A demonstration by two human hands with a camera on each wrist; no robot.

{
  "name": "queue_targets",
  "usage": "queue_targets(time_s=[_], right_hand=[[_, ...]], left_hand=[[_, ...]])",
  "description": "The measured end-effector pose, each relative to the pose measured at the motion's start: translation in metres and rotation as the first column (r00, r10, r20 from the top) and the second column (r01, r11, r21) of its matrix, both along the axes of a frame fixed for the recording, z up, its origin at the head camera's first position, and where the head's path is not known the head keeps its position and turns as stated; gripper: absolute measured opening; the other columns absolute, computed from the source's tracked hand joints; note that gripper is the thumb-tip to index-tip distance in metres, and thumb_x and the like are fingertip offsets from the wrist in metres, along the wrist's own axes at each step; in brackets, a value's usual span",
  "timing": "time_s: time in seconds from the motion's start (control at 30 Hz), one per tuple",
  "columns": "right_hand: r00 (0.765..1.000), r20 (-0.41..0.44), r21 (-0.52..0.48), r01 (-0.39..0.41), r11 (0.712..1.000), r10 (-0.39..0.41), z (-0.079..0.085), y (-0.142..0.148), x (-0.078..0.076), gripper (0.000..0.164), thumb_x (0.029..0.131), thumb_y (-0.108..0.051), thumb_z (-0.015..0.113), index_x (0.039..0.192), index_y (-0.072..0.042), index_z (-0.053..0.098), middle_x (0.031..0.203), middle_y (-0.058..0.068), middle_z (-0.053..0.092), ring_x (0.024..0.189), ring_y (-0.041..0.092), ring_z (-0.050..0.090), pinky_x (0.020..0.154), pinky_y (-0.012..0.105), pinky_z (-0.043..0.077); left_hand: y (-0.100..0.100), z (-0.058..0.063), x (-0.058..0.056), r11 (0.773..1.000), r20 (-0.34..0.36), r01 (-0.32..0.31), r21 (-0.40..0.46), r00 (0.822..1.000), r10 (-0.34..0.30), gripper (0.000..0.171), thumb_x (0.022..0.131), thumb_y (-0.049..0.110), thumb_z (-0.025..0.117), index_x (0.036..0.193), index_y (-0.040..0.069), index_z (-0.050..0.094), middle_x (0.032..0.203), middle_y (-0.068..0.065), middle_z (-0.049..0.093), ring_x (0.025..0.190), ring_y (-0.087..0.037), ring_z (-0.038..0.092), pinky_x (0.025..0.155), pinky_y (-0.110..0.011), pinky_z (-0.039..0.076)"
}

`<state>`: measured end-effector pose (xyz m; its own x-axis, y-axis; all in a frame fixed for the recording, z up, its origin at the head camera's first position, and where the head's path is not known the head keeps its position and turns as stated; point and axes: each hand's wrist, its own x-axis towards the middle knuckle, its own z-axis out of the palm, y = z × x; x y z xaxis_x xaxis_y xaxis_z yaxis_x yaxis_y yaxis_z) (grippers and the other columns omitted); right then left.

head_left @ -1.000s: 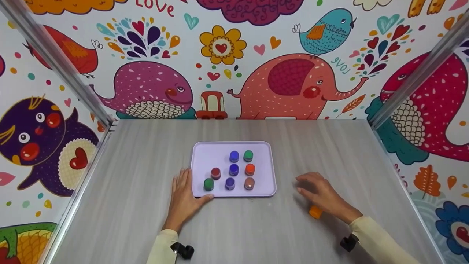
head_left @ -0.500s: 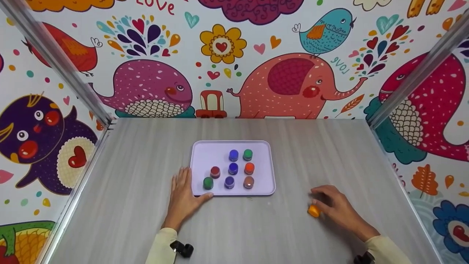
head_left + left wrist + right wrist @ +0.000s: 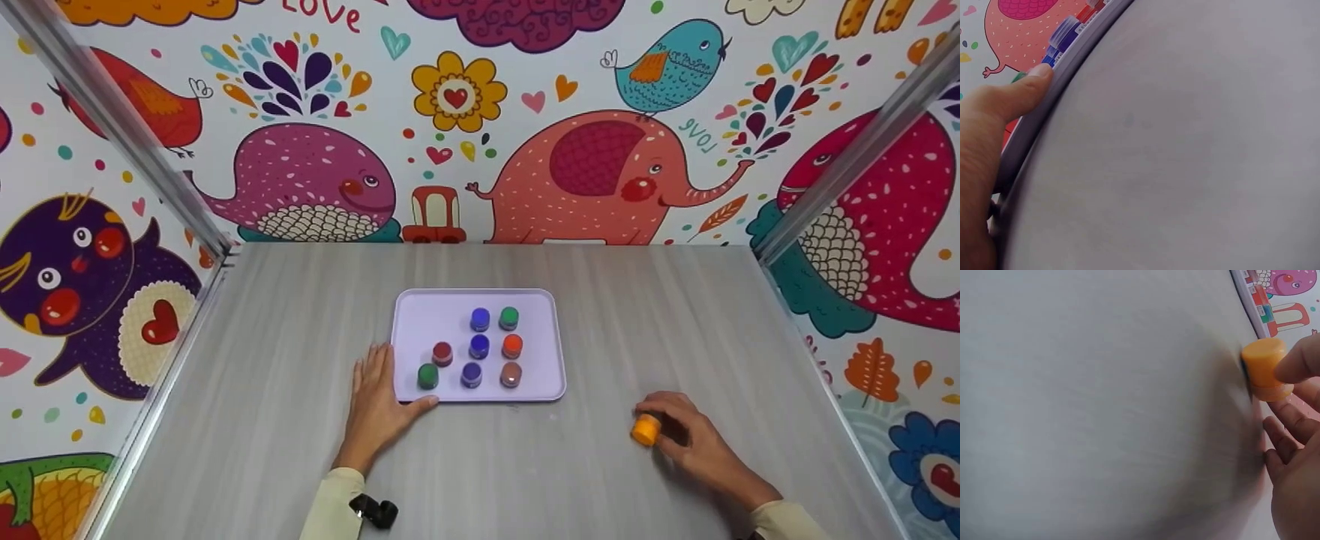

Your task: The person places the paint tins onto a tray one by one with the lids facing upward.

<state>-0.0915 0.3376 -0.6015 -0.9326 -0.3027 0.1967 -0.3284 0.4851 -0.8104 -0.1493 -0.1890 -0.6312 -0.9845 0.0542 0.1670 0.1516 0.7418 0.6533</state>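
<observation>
A lilac tray (image 3: 416,307) carries several small paint jars, including a green jar (image 3: 427,376), a dark red jar (image 3: 442,353) and a blue jar (image 3: 471,374). My left hand (image 3: 379,412) rests at the tray's front left corner, its fingers straight along the left side. In the left wrist view the thumb (image 3: 1027,90) lies on the tray's rim. To the right of the tray, my right hand (image 3: 694,442) pinches an orange paint jar (image 3: 646,430) between thumb and fingers. The right wrist view shows the thumb against the side of that jar (image 3: 1262,363).
A grey wood-grain table (image 3: 315,300) lies under everything. Behind it stands a wall with printed cartoon animals (image 3: 585,180). Metal rails (image 3: 825,157) run up at both back corners. A black wrist camera (image 3: 373,511) sits on the left sleeve.
My right hand has drawn back and turned from above the orange jar, and its thumb and fingers have taken hold of it. The left hand and the tray have stayed in place.
</observation>
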Motion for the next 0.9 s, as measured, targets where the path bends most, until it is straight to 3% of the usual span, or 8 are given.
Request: queue_targets(time_s=[0.33,0.57,0.77,0.9], right_hand=[[0.998,-0.05,-0.026,0.033,0.999,-0.034,-0.01,-0.007,0.0,0.051,0.083,0.008,0.09,0.13,-0.01,0.078,0.134,0.011,0.07,0.13,0.008,0.055,0.11,0.007,0.035],[0.992,-0.116,-0.029,0.056,0.998,-0.059,-0.014,-0.012,-0.002,0.051,0.078,0.008,0.094,0.122,-0.013,0.08,0.125,0.009,0.074,0.128,0.012,0.056,0.111,0.007,0.035],[0.993,-0.092,-0.028,0.071,0.997,-0.073,-0.012,-0.017,-0.005,0.048,0.079,0.005,0.096,0.117,-0.018,0.079,0.128,0.012,0.072,0.127,0.017,0.058,0.11,0.007,0.036],[0.996,-0.058,-0.037,0.068,0.997,-0.07,-0.012,-0.021,-0.008,0.047,0.08,0.003,0.096,0.117,-0.02,0.078,0.13,0.012,0.071,0.126,0.013,0.058,0.109,0.007,0.038]], left_hand=[[0.0,0.001,0.001,1.0,0.034,-0.009,-0.008,0.999,0.009,0.127,0.083,0.063,0.09,0.171,-0.005,0.028,0.175,-0.03,0.031,0.167,-0.048,0.017,0.136,-0.064,0.001],[0.001,0.001,0.001,1.0,0.021,-0.011,-0.006,1.0,0.011,0.126,0.083,0.061,0.091,0.171,-0.004,0.028,0.175,-0.029,0.031,0.167,-0.048,0.019,0.136,-0.065,0.002],[0.002,0.001,0.0,1.0,0.0,-0.001,0.001,1.0,0.001,0.126,0.083,0.062,0.09,0.169,-0.006,0.03,0.174,-0.03,0.033,0.166,-0.049,0.019,0.135,-0.066,0.003],[0.001,0.001,0.001,1.0,0.01,-0.001,-0.001,1.0,0.001,0.126,0.083,0.062,0.09,0.169,-0.007,0.029,0.175,-0.031,0.032,0.166,-0.049,0.018,0.135,-0.066,0.002]])
